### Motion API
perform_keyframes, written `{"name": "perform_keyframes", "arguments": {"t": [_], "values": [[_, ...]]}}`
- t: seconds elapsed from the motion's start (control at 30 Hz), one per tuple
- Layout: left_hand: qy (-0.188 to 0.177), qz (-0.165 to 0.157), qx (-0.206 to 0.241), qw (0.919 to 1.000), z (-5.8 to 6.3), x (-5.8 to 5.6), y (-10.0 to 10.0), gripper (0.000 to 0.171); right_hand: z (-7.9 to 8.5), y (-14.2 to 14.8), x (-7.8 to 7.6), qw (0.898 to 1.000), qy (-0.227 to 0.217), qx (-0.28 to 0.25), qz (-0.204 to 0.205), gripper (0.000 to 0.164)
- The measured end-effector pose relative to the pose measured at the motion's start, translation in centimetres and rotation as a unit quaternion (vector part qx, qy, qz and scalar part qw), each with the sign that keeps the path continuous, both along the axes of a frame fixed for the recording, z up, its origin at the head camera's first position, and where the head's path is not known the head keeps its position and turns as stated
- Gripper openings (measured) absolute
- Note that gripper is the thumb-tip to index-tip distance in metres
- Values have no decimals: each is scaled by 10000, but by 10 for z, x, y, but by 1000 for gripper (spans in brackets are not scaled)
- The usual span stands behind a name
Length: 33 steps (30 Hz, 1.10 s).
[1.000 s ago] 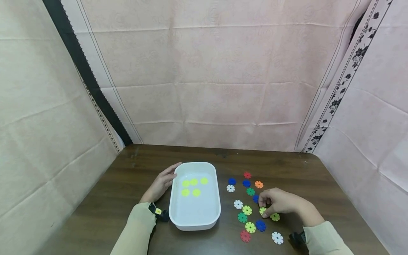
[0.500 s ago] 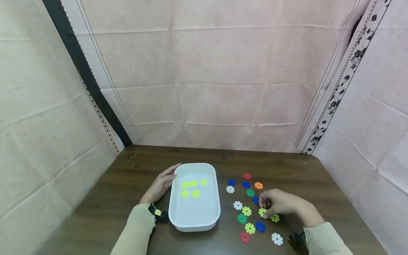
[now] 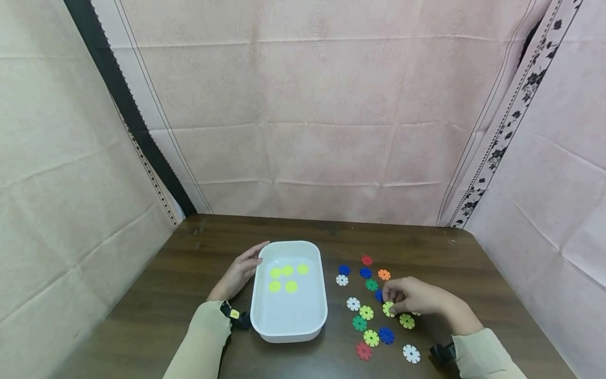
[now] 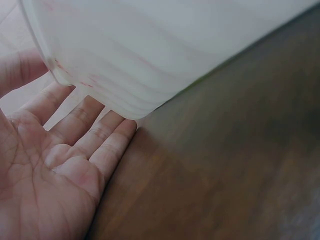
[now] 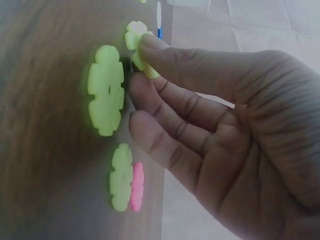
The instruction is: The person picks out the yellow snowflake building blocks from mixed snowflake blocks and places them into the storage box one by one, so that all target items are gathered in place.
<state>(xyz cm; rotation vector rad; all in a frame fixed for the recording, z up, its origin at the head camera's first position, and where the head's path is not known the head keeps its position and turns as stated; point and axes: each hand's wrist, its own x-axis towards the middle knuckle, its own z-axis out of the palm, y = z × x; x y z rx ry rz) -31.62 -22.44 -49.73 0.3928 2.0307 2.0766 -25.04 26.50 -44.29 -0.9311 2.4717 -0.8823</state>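
In the head view my right hand [image 3: 421,300] pinches a yellow-green flower-shaped disc [image 3: 387,309] between thumb and fingertips, just above the table. The right wrist view shows this pinched disc [image 5: 135,34] tilted under the thumb, with another yellow-green disc [image 5: 106,91] lying close by. Below my right hand lies a yellow-green disc [image 3: 406,321], and part of another peeks out beside it. My left hand [image 3: 240,272] touches the left side of a white plastic tub [image 3: 289,321], fingers fairly straight against its outer wall [image 4: 125,60]. Several yellow-green discs [image 3: 291,286] lie inside the tub.
Between tub and right hand, loose discs are scattered on the brown wooden table [image 3: 227,231]: blue [image 3: 386,335], white [image 3: 411,353], green [image 3: 359,323], red [image 3: 363,351] and orange [image 3: 384,274]. Pale cloth [image 3: 331,131] hangs behind the table and along both sides.
My right hand has risen slightly and shifted a little away from me with the pinched disc, uncovering more of the discs beneath it. The left hand and tub have stayed put.
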Motion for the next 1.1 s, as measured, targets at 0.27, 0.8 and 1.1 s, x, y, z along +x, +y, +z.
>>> {"name": "perform_keyframes", "arguments": {"t": [0.27, 0.8, 1.1], "values": [[40, -19, -32, 10000, -2, -1, -1, 52, 3, -1, 0, 9998, -27, -192, 68, 11], [56, -14, -44, 10000, 1, 0, 1, 52, 1, 1, -3, 9995, 69, -315, 62, 9], [-71, -51, 79, 9999, 1, 1, -1, 52, 6, -4, -4, 9992, 80, -390, 44, 8]]}}
